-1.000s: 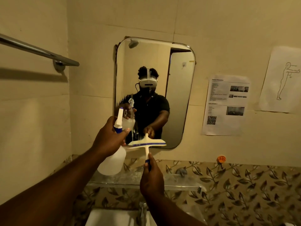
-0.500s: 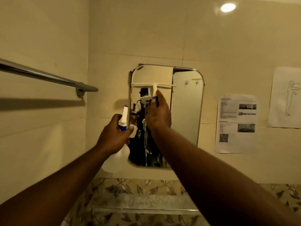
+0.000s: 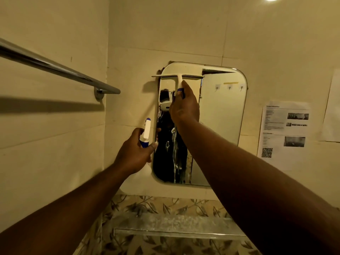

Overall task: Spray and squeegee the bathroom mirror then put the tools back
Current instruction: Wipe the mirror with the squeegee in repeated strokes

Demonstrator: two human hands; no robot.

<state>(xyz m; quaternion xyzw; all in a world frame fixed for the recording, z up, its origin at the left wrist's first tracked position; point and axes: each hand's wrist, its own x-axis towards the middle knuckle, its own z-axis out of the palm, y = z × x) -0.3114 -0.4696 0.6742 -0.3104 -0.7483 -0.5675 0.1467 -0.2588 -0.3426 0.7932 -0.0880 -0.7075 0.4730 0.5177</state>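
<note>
Against the far tiled wall, a rounded-corner mirror is hung, its glass streaked with pale runs of liquid down the left half. A white T-shaped squeegee is pressed flat near the mirror's top edge, its blade overhanging the left rim; its blue-ended handle is gripped in the closed fingers of the right hand. Just left of the mirror, a white spray bottle with a blue collar is clasped by its neck in the left hand, fingers wrapped shut. A polished metal towel bar is fixed on the left wall. Printed paper sheets are stuck to the right. A glass shelf is mounted below, before leaf-patterned tiles.
</note>
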